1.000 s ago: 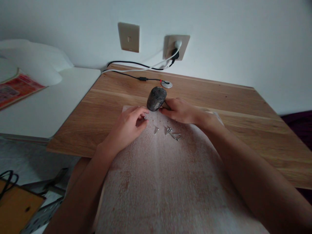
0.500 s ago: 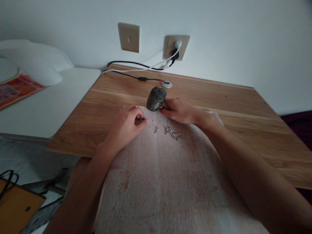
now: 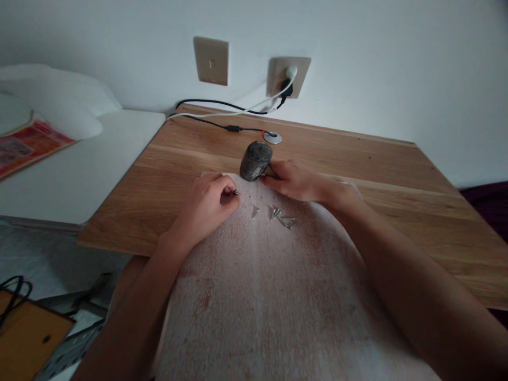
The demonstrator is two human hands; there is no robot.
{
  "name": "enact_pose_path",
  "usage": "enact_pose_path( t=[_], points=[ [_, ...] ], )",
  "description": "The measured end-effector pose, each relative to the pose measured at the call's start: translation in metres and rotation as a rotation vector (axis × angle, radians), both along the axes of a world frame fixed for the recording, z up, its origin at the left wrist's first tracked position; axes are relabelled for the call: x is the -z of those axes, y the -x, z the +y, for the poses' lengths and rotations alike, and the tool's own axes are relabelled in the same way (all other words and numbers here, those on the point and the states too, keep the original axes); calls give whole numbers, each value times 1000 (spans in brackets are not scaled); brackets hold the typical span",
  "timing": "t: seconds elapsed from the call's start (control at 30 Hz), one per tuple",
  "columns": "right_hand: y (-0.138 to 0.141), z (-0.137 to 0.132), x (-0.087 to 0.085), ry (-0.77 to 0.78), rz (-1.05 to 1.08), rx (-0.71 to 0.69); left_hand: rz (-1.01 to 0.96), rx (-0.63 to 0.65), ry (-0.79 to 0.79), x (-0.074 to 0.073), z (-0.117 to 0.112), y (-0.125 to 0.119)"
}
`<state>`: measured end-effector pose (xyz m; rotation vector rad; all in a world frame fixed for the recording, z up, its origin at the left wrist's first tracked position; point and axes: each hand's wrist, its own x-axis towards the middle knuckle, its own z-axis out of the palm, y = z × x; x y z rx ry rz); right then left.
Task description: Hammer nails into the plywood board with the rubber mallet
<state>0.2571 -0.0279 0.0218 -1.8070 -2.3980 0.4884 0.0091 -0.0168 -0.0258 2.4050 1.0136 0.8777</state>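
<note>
My left hand (image 3: 208, 203) pinches a small nail (image 3: 236, 193) upright on a pale, worn board (image 3: 257, 296) that lies over the wooden desk (image 3: 397, 180). My right hand (image 3: 296, 180) grips the handle of a hammer close behind its dark, rough head (image 3: 255, 160), which hangs just above the board's far edge, a little right of the nail. Several loose nails (image 3: 278, 216) lie on the board between my hands. The hammer's handle is hidden under my right hand.
A black and a white cable (image 3: 222, 114) run from a wall socket (image 3: 288, 79) across the desk's back edge to a round metal grommet (image 3: 272, 137). A white side table (image 3: 79, 164) with a red printed sheet (image 3: 24, 145) stands on the left. Clutter lies on the floor lower left.
My left fingers have curled tighter round the nail and drawn back slightly. The hammer head stays at nearly the same place.
</note>
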Motion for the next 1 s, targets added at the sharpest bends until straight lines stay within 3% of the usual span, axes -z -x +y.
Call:
enact_pose_path(
  t=[0.3,0.63,1.0],
  points=[
    [8,-6,-6,-24,-138,61,5,6,43,0,2,0],
    [11,-5,-3,-52,-107,109,-55,29,79,1,5,3],
    [19,-21,-38,-78,-149,77,-99,50,158,2,5,6]
  ],
)
